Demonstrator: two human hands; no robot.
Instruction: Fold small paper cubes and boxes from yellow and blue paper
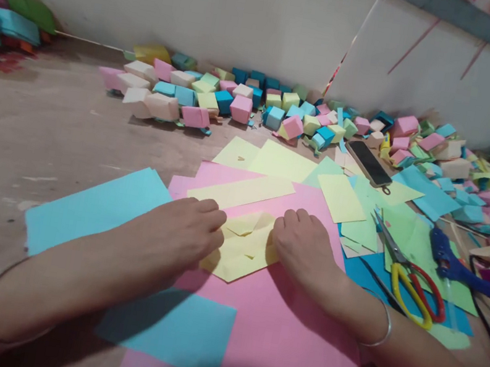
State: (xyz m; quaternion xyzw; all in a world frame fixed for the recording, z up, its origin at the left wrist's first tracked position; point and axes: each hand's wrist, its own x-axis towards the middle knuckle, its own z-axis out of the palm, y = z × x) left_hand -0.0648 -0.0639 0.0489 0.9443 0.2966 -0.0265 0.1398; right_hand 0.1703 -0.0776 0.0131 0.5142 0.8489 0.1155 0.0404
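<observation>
In my head view, the yellow paper (238, 262), creased and with small flaps standing up, lies between the two hands on a large pink sheet (293, 317). I have the left hand (195, 225) at the paper's left edge, its fingers curled in close; the right hand (304, 240) is bent the same way over the right side. The fingertips are tucked out of my sight, so I can't tell whether either hand pinches the paper or only presses on it. Just beyond them I see a yellow strip (244, 191), also on the pink. A blue sheet (94, 211) lies left of the pink one on the table (66, 128), and a second blue piece (196, 332) overlaps the pink nearer to me. To my right are scissors (401, 258) with a red and a yellow handle, and near them a glue gun (459, 267). Farther back a phone (369, 162) lies before folded paper blocks (241, 109), which line the wall (209, 2).
</observation>
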